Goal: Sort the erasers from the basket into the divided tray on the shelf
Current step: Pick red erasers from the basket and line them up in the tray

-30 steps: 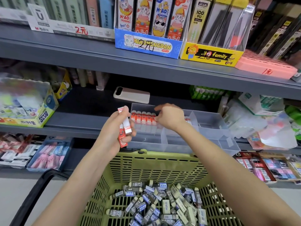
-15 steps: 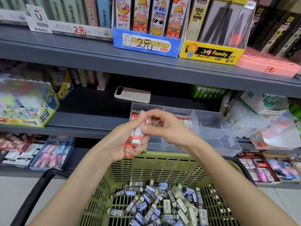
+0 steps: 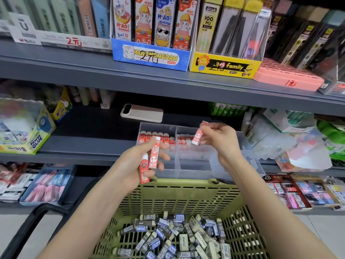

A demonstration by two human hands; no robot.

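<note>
Grey metal shelving (image 3: 84, 146), shop aisle, pale floor below.

- Clear divided tray (image 3: 194, 165) on the middle shelf. Rows of red erasers (image 3: 156, 138) stand in its two back-left compartments.
- Left hand (image 3: 130, 165) grips two red erasers (image 3: 149, 163) at the tray's front-left corner.
- Right hand (image 3: 220, 141) pinches a single red eraser (image 3: 198, 134) above the tray's back.
- Green plastic basket (image 3: 186, 186) below holds loose grey-sleeved erasers (image 3: 177, 236) marked "2B".
- Legible: blue box (image 3: 149, 57) "MIAO MENGDAN"; yellow box (image 3: 224, 66) "family"; glue carton (image 3: 35, 141) "POWER GLUE".
- White phone (image 3: 141, 113) lies behind the tray.
</note>
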